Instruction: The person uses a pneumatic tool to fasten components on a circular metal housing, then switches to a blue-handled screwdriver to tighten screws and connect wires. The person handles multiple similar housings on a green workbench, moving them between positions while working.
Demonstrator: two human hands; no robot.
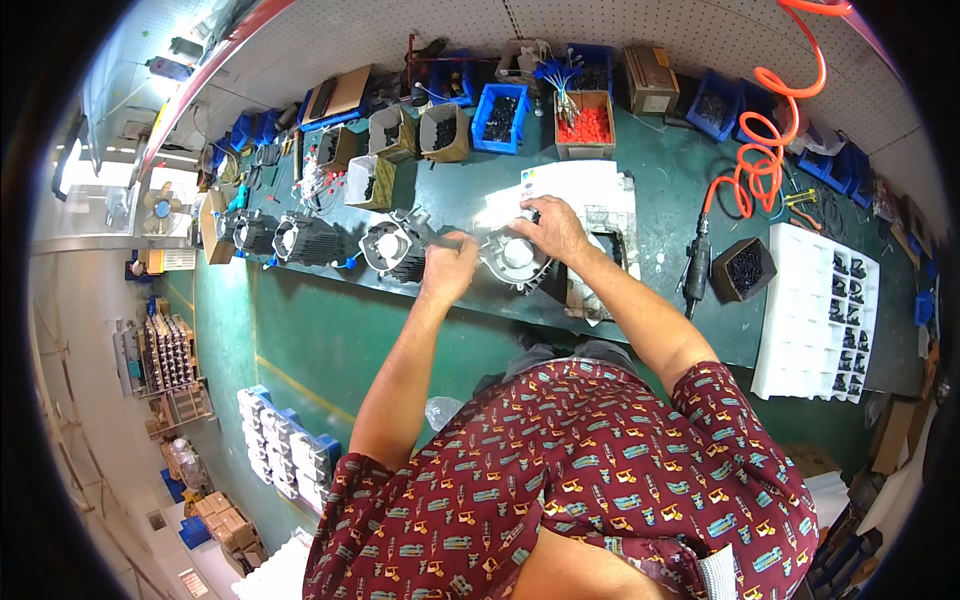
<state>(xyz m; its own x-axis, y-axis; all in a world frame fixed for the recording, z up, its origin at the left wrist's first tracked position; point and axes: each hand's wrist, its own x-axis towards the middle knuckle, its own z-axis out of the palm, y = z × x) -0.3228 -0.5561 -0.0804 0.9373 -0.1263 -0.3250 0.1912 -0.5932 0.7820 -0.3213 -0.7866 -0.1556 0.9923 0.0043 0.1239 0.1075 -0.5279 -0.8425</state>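
My left hand [450, 266] is closed round a dark curved piece [428, 234] at the edge of a finned motor housing [388, 247]. Whether that piece is joined to the housing, I cannot tell. To its right, an open round metal housing [515, 260] lies with its pale inside facing up. At the upper right rim of this one are the bent fingers of my right hand [553, 230], pinched near a small dark part. What the fingertips hold is too small to make out. More finned motor housings [305, 240] stand in a row to the left.
A power screwdriver [695, 265] hangs on an orange coiled hose [757, 165] at the right. Beside it are a box of black screws [745, 268] and a white tray [790, 325] with black parts. Blue bins [518, 92] and a box of red pieces [585, 150] line the back.
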